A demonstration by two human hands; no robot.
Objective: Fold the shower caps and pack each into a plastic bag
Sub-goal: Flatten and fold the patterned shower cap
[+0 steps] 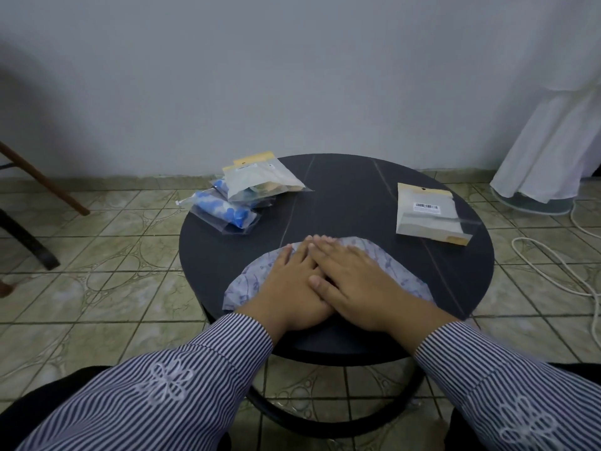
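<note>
A pale shower cap with a blue-purple print (388,263) lies flattened in a half-round shape at the near side of the round dark table (341,196). Both my hands lie flat on it with straight fingers. My left hand (292,284) presses the cap's left half. My right hand (351,281) lies partly over the left one and presses the middle. An empty plastic bag with a barcode label (429,219) lies flat at the table's right side. A pile of packed bags (240,198), some with blue and white contents, sits at the table's far left edge.
The table stands on a tiled floor close to a grey wall. A white cable (559,262) trails on the floor at the right, below a white cloth over a stand (549,164). Dark wooden furniture legs (42,183) stand at the left.
</note>
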